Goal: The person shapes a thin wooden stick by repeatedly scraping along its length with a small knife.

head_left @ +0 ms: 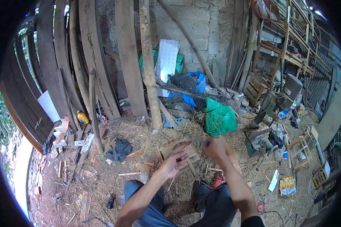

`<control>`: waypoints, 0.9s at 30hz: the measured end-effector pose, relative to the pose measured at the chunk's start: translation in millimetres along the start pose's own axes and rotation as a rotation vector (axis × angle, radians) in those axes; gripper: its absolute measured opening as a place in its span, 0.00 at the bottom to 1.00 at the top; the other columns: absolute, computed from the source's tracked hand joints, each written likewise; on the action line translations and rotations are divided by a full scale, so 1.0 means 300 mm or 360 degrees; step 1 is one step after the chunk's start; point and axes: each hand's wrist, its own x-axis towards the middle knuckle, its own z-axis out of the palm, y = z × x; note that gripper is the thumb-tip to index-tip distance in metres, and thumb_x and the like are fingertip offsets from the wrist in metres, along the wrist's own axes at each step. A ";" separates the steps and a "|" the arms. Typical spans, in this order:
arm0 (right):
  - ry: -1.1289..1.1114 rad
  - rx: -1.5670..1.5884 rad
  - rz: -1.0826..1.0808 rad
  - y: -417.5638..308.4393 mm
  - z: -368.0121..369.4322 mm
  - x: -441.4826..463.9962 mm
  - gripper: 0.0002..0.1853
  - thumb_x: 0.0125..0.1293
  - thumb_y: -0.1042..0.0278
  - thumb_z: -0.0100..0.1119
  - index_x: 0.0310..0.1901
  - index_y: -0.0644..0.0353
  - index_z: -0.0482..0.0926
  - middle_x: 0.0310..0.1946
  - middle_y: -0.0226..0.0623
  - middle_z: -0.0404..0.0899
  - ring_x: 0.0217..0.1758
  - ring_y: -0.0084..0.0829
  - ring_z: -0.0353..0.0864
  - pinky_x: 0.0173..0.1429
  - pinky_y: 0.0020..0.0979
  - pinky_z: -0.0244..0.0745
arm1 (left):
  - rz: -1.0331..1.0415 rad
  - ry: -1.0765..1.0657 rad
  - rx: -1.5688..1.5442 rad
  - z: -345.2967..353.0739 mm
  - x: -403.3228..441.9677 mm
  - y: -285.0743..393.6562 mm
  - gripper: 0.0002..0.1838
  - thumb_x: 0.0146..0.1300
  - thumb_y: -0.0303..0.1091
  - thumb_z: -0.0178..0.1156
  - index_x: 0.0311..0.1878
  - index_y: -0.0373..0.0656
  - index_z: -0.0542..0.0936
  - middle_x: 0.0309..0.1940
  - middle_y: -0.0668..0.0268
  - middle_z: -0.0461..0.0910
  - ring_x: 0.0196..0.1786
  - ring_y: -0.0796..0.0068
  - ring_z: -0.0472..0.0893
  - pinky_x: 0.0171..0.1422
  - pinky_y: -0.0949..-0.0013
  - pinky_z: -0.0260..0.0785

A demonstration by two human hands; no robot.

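My left hand (175,162) is raised in front of my knees, its fingers curled and the thumb and index finger reaching toward the right hand. Something small and reddish shows at those fingertips, too small to name. Close by on the right, my right hand (215,147) is closed in a fist. A thin greyish blur lies between the two hands; I cannot make out what it is. Below them a light wooden block (191,153) rests on the straw-covered ground, partly hidden by the left hand.
A green plastic bag (220,119) lies just beyond my right hand. To the left are a black bag (119,148) and a yellow bottle (82,117). A wooden post (149,68) stands ahead. A bench vise or machine (263,138), wooden crate (300,153) and gold packet (287,186) are at right.
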 end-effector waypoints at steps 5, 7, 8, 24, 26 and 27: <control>-0.0173 -0.0342 -0.0177 -0.071 0.026 0.011 0.11 0.55 0.64 0.57 0.22 0.60 0.82 0.20 0.52 0.78 0.24 0.49 0.80 0.33 0.45 0.76 | -0.0113 0.0327 0.0071 0.032 0.004 0.007 0.24 0.70 0.29 0.44 0.69 0.51 0.60 0.23 0.77 0.59 0.18 0.89 0.54 0.19 0.83 0.45; -0.0038 -0.0360 0.0020 -0.032 0.029 0.041 0.12 0.55 0.64 0.56 0.21 0.62 0.82 0.21 0.53 0.78 0.25 0.50 0.80 0.33 0.46 0.76 | -0.0111 0.0124 0.0081 0.004 0.001 0.011 0.24 0.70 0.28 0.44 0.69 0.51 0.60 0.22 0.77 0.58 0.18 0.88 0.54 0.19 0.82 0.45; 0.0090 -0.0369 0.0234 -0.003 0.022 0.048 0.12 0.55 0.64 0.56 0.21 0.63 0.81 0.21 0.54 0.78 0.25 0.50 0.80 0.34 0.46 0.76 | -0.0127 -0.0071 0.0094 -0.010 -0.005 0.008 0.24 0.70 0.28 0.43 0.69 0.51 0.59 0.21 0.77 0.57 0.18 0.88 0.54 0.19 0.82 0.45; -0.0188 -0.0416 -0.0203 -0.056 0.020 0.013 0.08 0.51 0.67 0.56 0.29 0.47 0.85 0.21 0.43 0.80 0.25 0.46 0.81 0.31 0.42 0.76 | -0.0007 0.0112 0.0182 -0.011 0.014 0.018 0.23 0.71 0.31 0.42 0.69 0.55 0.61 0.22 0.77 0.56 0.18 0.87 0.53 0.20 0.82 0.44; -0.0101 -0.0496 -0.0045 -0.046 0.016 0.022 0.08 0.54 0.66 0.54 0.28 0.53 0.84 0.22 0.47 0.80 0.27 0.47 0.81 0.33 0.44 0.76 | -0.0014 0.0123 0.0278 -0.001 0.006 0.015 0.23 0.71 0.30 0.42 0.69 0.54 0.61 0.22 0.77 0.56 0.18 0.87 0.53 0.20 0.82 0.45; -0.0099 -0.0498 -0.0048 -0.004 0.008 0.045 0.08 0.54 0.66 0.54 0.28 0.53 0.84 0.22 0.47 0.80 0.27 0.47 0.81 0.33 0.44 0.76 | -0.0012 0.0135 0.0378 0.006 0.002 0.019 0.24 0.71 0.30 0.42 0.70 0.53 0.60 0.22 0.77 0.56 0.18 0.87 0.53 0.20 0.81 0.45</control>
